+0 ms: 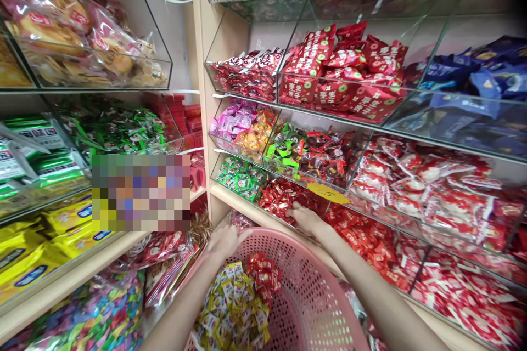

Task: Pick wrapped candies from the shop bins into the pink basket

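My left hand [224, 240] is closed on the far left rim of a pink perforated plastic basket [315, 279]. Inside the basket lie yellow-and-white wrapped candies [234, 307], with a smaller heap of red wrapped candies [264, 274] beside them. Beyond the rim, my right hand [304, 218] is down in a low shelf bin of red wrapped candies [280, 194]. Its fingers are curled among the candies, and the fingertips are partly hidden there.
A yellow price tag [328, 193] hangs just above my right hand. Clear bins hold green candies [241, 178], orange-red packets [362, 236] and red snack bags [341, 77]. A wooden post [201, 66] divides the shelves. Yellow packs [53, 236] fill the left shelf; a blurred patch covers part of it.
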Demonstrator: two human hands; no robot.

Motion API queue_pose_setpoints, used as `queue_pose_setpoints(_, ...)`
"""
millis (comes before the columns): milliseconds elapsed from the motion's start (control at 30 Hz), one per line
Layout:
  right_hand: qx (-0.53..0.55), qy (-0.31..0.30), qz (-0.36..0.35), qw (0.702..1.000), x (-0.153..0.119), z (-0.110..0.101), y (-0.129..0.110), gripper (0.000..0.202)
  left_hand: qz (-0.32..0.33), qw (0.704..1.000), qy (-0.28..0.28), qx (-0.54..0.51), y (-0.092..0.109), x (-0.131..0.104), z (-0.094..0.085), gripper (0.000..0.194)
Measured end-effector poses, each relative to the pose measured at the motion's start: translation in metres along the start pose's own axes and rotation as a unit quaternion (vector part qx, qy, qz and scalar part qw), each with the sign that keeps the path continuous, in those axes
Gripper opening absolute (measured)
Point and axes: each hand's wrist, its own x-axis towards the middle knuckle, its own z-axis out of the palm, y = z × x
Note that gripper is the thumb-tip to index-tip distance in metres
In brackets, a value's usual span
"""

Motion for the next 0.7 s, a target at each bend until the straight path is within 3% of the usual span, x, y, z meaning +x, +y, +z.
queue_pose_setpoints(167,0.020,-0.001,-0.005,1.000,0.008,0.005,0.002,0.045,0.002,1.000,0.004,0.000,0.000,0.000,0.000,0.086)
queue_pose_setpoints(500,0.038,0.052,-0.005,0.998,0.009,0.012,0.009,0.014,-0.007,1.000,-0.006,-0.011,-0.002,0.000,0.001,0.084)
queue_pose_setpoints(600,0.064,0.091,0.000,0.994,0.005,0.002,0.008,0.015,-0.008,1.000,-0.001,-0.016,-0.003,0.001,0.003,0.082)
queue_pose_setpoints(700,0.117,0.166,-0.004,0.979,-0.005,-0.010,-0.001,0.016,-0.010,1.000,0.000,-0.019,-0.004,0.003,0.006,0.079)
